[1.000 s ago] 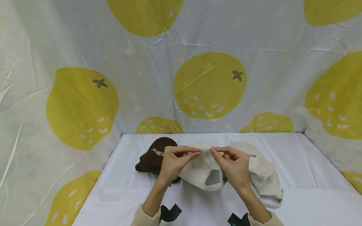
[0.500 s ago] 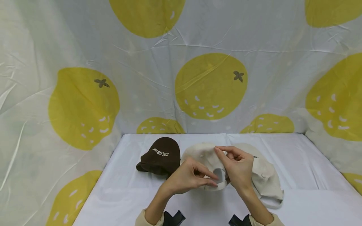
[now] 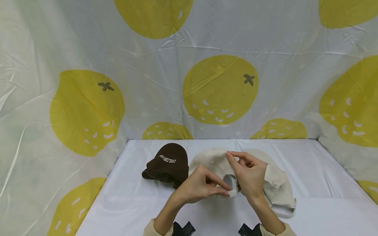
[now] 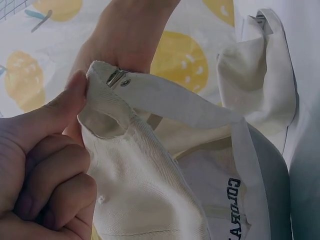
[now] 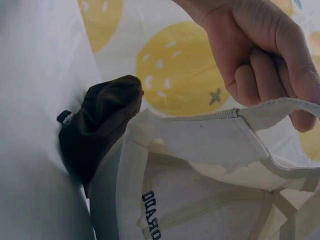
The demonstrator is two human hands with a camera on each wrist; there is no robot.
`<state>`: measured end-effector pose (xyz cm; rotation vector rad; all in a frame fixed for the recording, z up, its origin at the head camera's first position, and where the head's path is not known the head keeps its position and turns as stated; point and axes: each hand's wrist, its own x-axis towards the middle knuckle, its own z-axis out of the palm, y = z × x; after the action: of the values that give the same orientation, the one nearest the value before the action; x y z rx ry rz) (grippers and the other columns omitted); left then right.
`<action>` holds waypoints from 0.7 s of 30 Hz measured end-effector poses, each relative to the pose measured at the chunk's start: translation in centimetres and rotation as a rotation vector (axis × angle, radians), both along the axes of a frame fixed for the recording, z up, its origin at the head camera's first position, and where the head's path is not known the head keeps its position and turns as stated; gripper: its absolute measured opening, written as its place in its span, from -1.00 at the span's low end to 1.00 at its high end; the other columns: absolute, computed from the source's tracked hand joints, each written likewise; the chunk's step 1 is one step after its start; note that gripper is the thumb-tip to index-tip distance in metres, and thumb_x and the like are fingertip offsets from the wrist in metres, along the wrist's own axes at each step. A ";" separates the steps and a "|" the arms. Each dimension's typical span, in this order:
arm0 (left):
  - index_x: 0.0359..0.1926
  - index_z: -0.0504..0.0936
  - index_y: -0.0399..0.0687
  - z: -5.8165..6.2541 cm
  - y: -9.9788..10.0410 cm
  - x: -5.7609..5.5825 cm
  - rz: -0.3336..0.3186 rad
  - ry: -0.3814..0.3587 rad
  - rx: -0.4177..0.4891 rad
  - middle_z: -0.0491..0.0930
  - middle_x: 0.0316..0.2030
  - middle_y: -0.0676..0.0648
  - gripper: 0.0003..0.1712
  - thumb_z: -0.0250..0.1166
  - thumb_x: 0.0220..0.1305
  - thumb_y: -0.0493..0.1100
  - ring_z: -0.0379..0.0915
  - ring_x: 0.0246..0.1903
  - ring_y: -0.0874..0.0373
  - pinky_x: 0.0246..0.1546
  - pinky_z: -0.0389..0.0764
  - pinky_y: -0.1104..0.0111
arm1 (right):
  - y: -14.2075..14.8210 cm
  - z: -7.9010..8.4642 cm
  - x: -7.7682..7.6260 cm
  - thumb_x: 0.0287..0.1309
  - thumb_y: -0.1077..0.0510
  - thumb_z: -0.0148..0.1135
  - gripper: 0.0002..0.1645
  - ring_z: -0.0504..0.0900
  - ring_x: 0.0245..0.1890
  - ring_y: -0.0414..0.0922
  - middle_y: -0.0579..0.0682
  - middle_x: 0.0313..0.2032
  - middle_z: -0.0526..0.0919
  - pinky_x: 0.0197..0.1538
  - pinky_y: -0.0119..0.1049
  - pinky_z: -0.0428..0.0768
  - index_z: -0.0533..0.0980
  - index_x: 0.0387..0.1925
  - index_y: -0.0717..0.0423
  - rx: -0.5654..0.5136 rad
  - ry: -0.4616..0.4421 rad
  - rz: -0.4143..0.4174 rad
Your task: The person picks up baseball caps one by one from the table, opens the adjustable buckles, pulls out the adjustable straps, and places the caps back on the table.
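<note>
Beige cap (image 3: pixel 211 160) found held over the middle of the white table (image 3: pixel 322 216), its back cut-out facing near and right. The left hand (image 3: pixel 200 185) pinches the back strap (image 3: pixel 234 192) between thumb and forefinger; the right hand (image 3: pixel 251 172) pinches the crown's right side. A brown cap (image 3: pixel 169 164) sits left, a second pale cap (image 3: pixel 279 183) right.

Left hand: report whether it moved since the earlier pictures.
Yes: judged against the brown cap, the left hand moved down and rightward in the head view, from the top of the held cap to its strap.
</note>
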<state>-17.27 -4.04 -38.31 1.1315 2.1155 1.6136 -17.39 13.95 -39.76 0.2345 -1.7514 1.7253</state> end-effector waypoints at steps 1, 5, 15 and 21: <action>-0.26 0.85 -0.29 0.0 0.1 0.0 0.003 0.002 0.003 0.80 -0.40 -0.24 -0.87 0.55 0.14 -0.32 0.34 -0.58 0.49 -0.54 0.31 0.60 | 0.0 0.0 0.0 0.10 0.36 0.53 -0.96 0.02 -0.86 -0.25 -0.12 -0.88 0.16 -0.78 -0.45 0.01 0.78 -0.36 0.28 0.001 -0.003 -0.004; -0.29 0.85 -0.30 -0.1 0.4 0.1 0.021 0.006 0.010 0.79 -0.43 -0.25 -0.90 0.54 0.16 -0.33 0.25 -0.61 0.48 -0.57 0.26 0.59 | 0.0 -0.1 -0.1 0.10 0.34 0.53 -0.96 0.02 -0.86 -0.24 -0.13 -0.88 0.16 -0.78 -0.45 0.02 0.78 -0.36 0.27 0.008 -0.006 -0.011; -0.27 0.86 -0.25 0.2 0.2 0.2 0.097 0.046 0.077 0.69 -0.61 -0.22 -0.92 0.50 0.22 -0.32 0.09 -0.68 0.46 -0.62 0.16 0.57 | 0.4 -0.3 -0.3 0.13 0.35 0.51 -0.95 0.08 -0.89 -0.25 -0.16 -0.85 0.19 -0.80 -0.42 0.06 0.78 -0.33 0.26 0.034 -0.014 0.015; -0.29 0.86 -0.25 0.2 0.1 0.3 0.128 0.068 0.124 0.28 -0.81 -0.06 -0.93 0.51 0.20 -0.32 0.01 -0.70 0.44 -0.63 0.09 0.56 | 0.3 0.0 -0.2 0.14 0.30 0.52 -0.94 0.05 -0.86 -0.28 -0.16 -0.83 0.17 -0.78 -0.40 0.03 0.79 -0.31 0.22 0.036 -0.044 0.039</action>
<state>-16.95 -3.92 -38.11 1.1228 2.1980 1.8110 -17.54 14.30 -39.75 0.2494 -1.8222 1.7393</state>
